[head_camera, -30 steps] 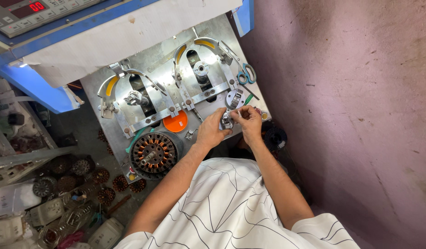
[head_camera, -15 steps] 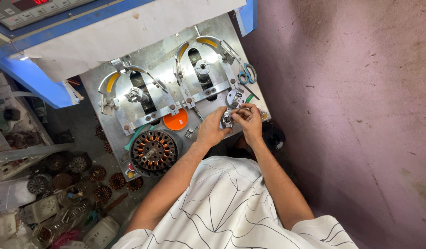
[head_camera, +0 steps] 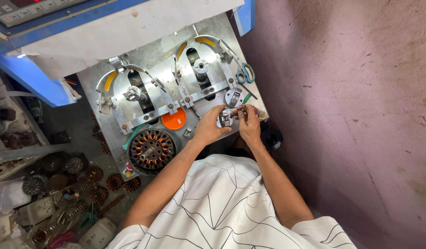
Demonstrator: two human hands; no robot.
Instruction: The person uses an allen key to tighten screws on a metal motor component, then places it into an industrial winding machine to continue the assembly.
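both hands (head_camera: 231,124) unmoved, gripping small metal fitting (head_camera: 225,118) upright.

machine plate (head_camera: 154,60): bare, dull grey metal
small part (head_camera: 225,118) on plate's near edge: shiny metal
disc (head_camera: 173,120) on plate: glossy orange plastic
wall (head_camera: 351,92) right of plate: rough, matt pink plaster

A mauve, scuffed wall (head_camera: 351,115) fills the right of the frame. At upper left runs a blue machine frame (head_camera: 33,78), and cluttered shelves (head_camera: 19,152) sit in shadow at lower left.
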